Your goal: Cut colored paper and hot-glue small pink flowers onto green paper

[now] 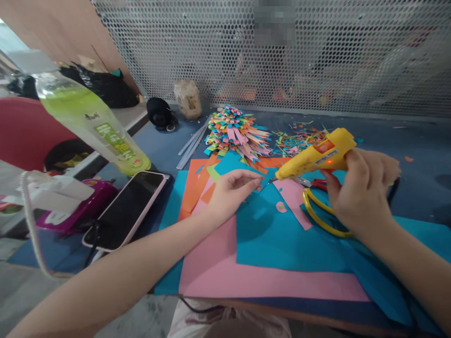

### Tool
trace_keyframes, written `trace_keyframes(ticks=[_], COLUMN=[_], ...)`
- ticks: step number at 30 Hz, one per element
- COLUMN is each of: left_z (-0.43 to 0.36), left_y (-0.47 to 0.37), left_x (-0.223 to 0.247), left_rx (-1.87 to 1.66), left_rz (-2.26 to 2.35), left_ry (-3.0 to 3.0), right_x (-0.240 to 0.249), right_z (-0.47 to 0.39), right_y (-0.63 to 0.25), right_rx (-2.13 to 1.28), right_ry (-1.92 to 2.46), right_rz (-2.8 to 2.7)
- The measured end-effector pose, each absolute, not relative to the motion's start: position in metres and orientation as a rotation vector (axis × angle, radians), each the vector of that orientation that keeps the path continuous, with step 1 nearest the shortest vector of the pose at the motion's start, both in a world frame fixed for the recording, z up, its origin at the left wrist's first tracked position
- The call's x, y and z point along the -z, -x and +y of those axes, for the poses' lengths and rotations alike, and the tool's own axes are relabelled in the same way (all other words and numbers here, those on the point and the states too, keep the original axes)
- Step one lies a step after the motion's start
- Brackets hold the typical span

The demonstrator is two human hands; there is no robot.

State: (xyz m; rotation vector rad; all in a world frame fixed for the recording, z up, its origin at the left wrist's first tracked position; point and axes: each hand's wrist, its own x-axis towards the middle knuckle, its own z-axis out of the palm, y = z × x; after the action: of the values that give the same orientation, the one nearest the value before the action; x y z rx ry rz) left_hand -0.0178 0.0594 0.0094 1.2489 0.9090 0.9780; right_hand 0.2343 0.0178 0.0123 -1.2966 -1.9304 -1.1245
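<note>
My right hand (366, 188) grips a yellow glue gun (317, 155), its nozzle pointing left and a small orange light lit on its side. Just left of the nozzle, my left hand (234, 192) is pinched; what sits between its fingertips is too small to make out. Both hands are above blue paper (282, 239), which lies on a larger pink sheet (211, 267). Behind them stands a cone of layered, colourful paper strips (234, 131). A pink strip (292, 202) and yellow-handled scissors (326, 216) are below the glue gun.
A drink bottle (91, 117), phone (127, 211) and purple power strip (77, 206) are at the left. Glue sticks (193, 145), a black round object (159, 114) and paper shreds (296, 141) lie farther back, before a perforated metal panel (218, 51).
</note>
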Motion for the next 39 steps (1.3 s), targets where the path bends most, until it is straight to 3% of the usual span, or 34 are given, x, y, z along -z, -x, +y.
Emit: trace_keyframes(ticks=[7, 14, 22, 26, 31, 39], left_z=[0.055, 0.056, 0.055, 0.054, 0.056, 0.056], left_y=[0.016, 0.015, 0.016, 0.017, 0.016, 0.016], left_x=[-0.014, -0.015, -0.013, -0.013, -0.010, -0.010], left_rx=[-0.980, -0.972, -0.941, -0.937, -0.968, -0.950], left_rz=[0.873, 0.894, 0.856, 0.854, 0.838, 0.893], left_ry=[-1.217, -1.239, -1.287, -1.292, -1.302, -1.289], right_x=[-0.010, -0.005, 0.005, -0.006, -0.015, -0.004], right_z=[0.018, 0.038, 0.045, 0.035, 0.019, 0.009], right_y=[-0.233, -0.254, -0.274, -0.257, -0.224, -0.210], right_rx=[1.151, 0.598, 0.594, 0.619, 0.222, 0.004], right_ry=[1.392, 2.161, 2.300, 2.101, 1.262, 1.198], right_rz=[-1.916, -1.750, -1.607, -1.804, -2.555, -2.548])
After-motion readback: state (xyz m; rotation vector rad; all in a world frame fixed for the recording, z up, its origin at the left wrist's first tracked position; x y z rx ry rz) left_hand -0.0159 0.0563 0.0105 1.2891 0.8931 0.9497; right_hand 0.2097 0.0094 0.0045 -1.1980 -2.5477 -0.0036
